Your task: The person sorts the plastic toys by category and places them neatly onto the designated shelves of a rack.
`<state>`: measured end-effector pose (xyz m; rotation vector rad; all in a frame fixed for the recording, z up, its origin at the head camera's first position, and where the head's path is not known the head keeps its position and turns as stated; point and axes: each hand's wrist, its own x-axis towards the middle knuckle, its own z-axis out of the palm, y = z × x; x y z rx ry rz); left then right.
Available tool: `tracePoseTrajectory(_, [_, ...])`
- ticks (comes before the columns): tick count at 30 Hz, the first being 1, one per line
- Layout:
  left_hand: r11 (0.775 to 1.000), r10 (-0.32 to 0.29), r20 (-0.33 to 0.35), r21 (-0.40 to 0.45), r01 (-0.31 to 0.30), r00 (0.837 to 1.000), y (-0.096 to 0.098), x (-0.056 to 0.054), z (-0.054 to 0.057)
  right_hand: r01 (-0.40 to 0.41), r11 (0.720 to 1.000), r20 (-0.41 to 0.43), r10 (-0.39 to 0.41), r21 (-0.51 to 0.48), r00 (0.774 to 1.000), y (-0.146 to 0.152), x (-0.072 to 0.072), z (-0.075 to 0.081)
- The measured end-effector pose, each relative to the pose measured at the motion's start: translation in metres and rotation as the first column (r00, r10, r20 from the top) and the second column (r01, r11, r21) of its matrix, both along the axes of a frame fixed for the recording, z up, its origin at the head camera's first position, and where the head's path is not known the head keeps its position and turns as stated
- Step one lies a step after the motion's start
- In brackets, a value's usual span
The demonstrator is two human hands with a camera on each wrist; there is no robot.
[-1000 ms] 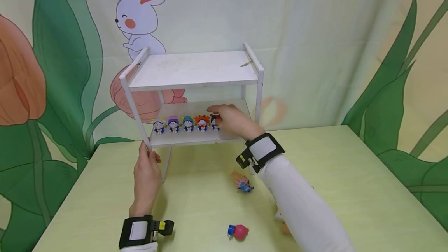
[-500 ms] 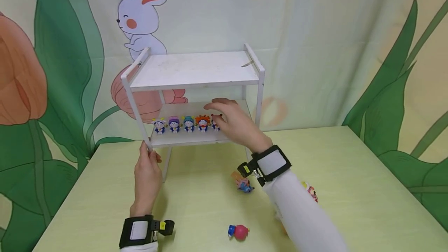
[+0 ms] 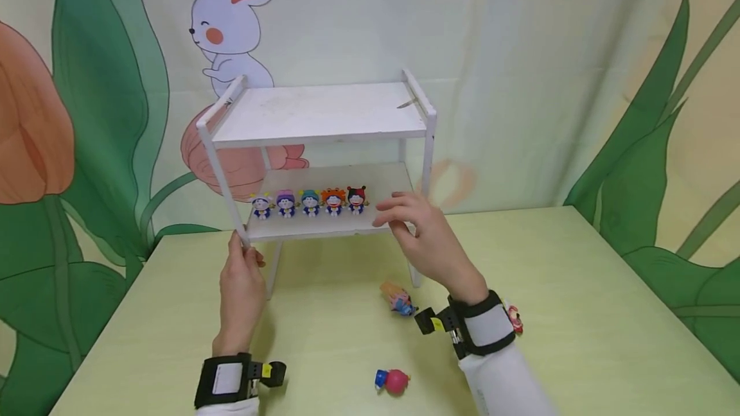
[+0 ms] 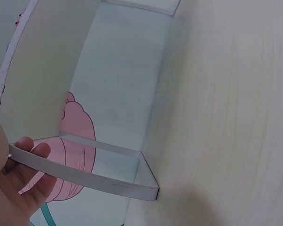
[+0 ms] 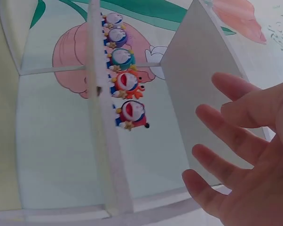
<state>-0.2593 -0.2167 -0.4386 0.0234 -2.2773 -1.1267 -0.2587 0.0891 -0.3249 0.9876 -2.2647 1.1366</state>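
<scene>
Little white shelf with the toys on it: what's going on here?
A person's left hand grips a leg of the shelf. Five small figures sit in a row on its lower board. The right hand hangs in front of that board's right end, fingers apart and holding nothing. Three other toys show on the table, one of them partly hidden.

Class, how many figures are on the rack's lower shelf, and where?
5, in one row on the lower shelf, left to right: white-hatted figure, purple-hatted figure, teal-hatted figure, orange-hatted figure, red-and-black-hatted figure. None looks hidden.
</scene>
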Motion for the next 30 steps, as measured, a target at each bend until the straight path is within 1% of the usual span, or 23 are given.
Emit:
tracePoseTrajectory(6, [1.000,-0.003,0.007,0.011,0.003,1.000,-0.001,0.002,0.000,0.025,1.000,0.049,-0.024,-0.008,0.998,0.010,0.006,-0.018])
tracePoseTrajectory(10, [1.000,-0.006,0.003,0.008,0.006,1.000,0.000,0.001,0.000,0.041,0.999,0.072,-0.041,0.001,0.997,0.014,0.008,-0.024])
tracePoseTrajectory(13, [1.000,-0.004,0.000,-0.007,0.004,1.000,0.000,0.000,0.000,0.028,0.999,0.097,-0.031,0.035,0.995,0.014,0.011,-0.025])
tracePoseTrajectory(19, [1.000,0.010,-0.011,-0.022,-0.011,1.000,-0.001,0.001,0.000,-0.036,0.995,0.143,0.022,0.094,0.989,0.013,0.016,-0.024])
tracePoseTrajectory(24, [1.000,0.018,0.001,-0.017,-0.018,1.000,-0.002,0.002,0.000,-0.056,0.989,0.186,0.030,0.135,0.982,0.016,0.019,-0.024])
tracePoseTrajectory(27, [1.000,0.015,0.002,-0.013,-0.015,1.000,-0.002,0.002,-0.001,-0.070,0.981,0.207,0.032,0.179,0.978,0.017,0.020,-0.025])
tracePoseTrajectory(30, [1.000,-0.003,-0.012,-0.005,0.003,1.000,-0.001,0.001,-0.001,-0.094,0.967,0.236,0.037,0.236,0.971,0.017,0.022,-0.025])
